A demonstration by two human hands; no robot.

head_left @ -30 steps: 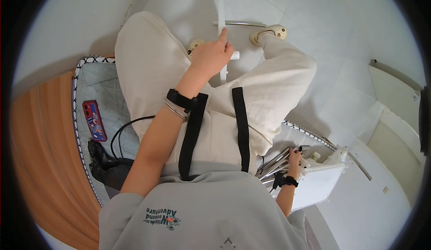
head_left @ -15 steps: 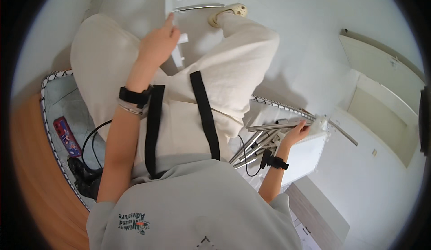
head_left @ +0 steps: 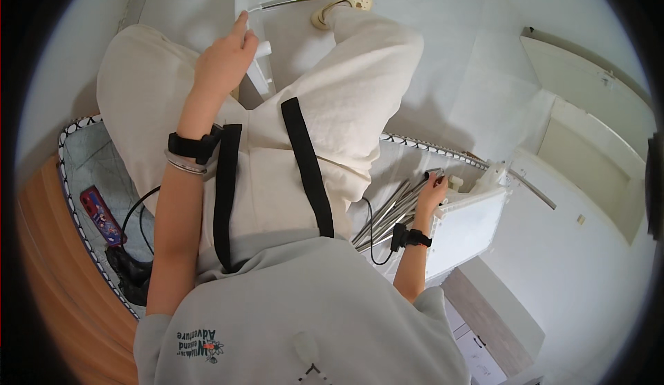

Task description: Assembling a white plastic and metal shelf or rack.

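Up between my knees, my left hand (head_left: 225, 60) is closed on the edge of a white plastic panel (head_left: 256, 77), its index finger stretched along the top. Near that fingertip, a thin metal tube (head_left: 297, 0) runs from the panel toward my shoe. At my right side, my right hand (head_left: 432, 193) has its fingers curled round the end of a metal tube, above a loose bundle of metal tubes (head_left: 389, 212) on the mat. Exactly how many tubes it grips is hidden. White plastic fittings (head_left: 490, 175) lie just beyond that hand, by a white box-like panel (head_left: 465, 227).
A phone in a red and blue case (head_left: 102, 213) lies on the grey mat (head_left: 93, 151) at left, near a black bundle (head_left: 128, 271) with a cable. Another metal tube (head_left: 531, 190) sticks out at right. An open white cabinet (head_left: 595, 151) stands beyond.
My right hand has moved left and slightly up, from beside the white fittings to the tube bundle; the tube it held crosswise no longer shows there. My left hand keeps its hold.
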